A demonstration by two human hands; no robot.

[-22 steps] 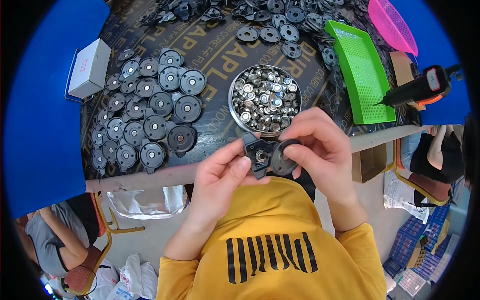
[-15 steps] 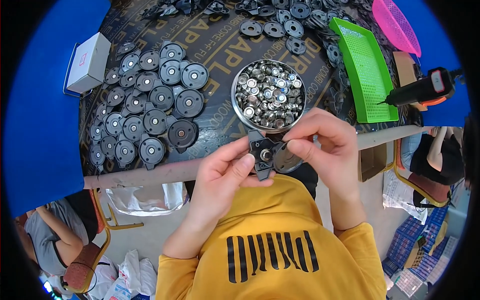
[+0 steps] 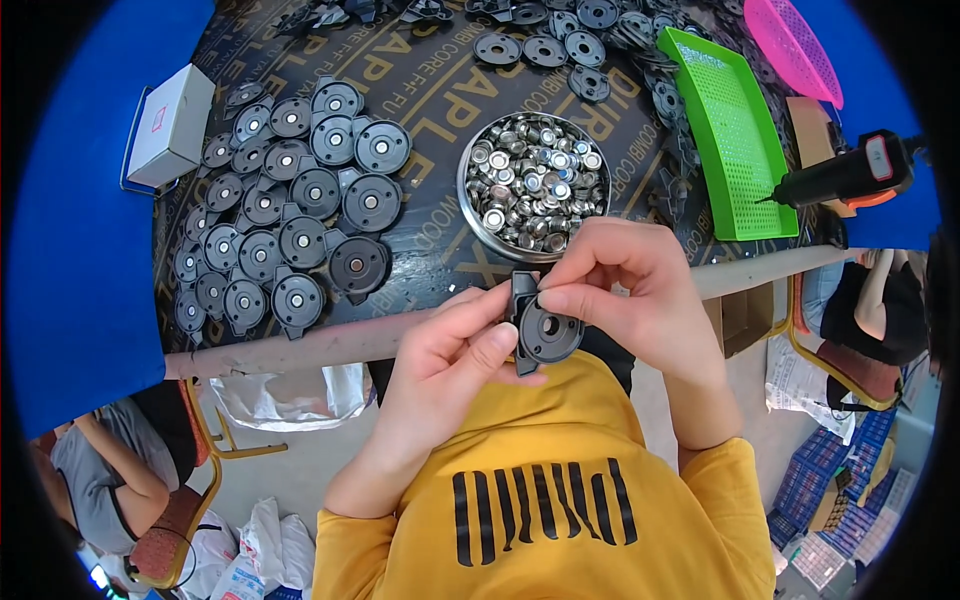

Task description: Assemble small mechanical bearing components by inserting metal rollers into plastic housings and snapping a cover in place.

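Close to the table's front edge, my left hand (image 3: 445, 350) grips a dark plastic base (image 3: 523, 290) with pointed ends, now seen nearly edge-on. My right hand (image 3: 635, 290) pinches the upper rim of a round dark plastic disc (image 3: 562, 341), which has a hole at its centre. The disc lies against the base and covers part of it; whether they are fully seated together I cannot tell. Just beyond my hands stands a round metal tin (image 3: 466, 190) full of small shiny metal caps (image 3: 540, 175).
Many round dark assemblies (image 3: 302, 242) with pale centres lie at the left, by a white box (image 3: 170, 130). Loose discs (image 3: 545, 52) lie at the back. On the right are a green basket (image 3: 708, 130), a pink basket (image 3: 793, 50) and a black electric screwdriver (image 3: 835, 182). Other people sit at both sides.
My right hand has brought the disc left, onto the base. The base has turned nearly edge-on, and the metal cap seen in its middle is now hidden behind the disc.
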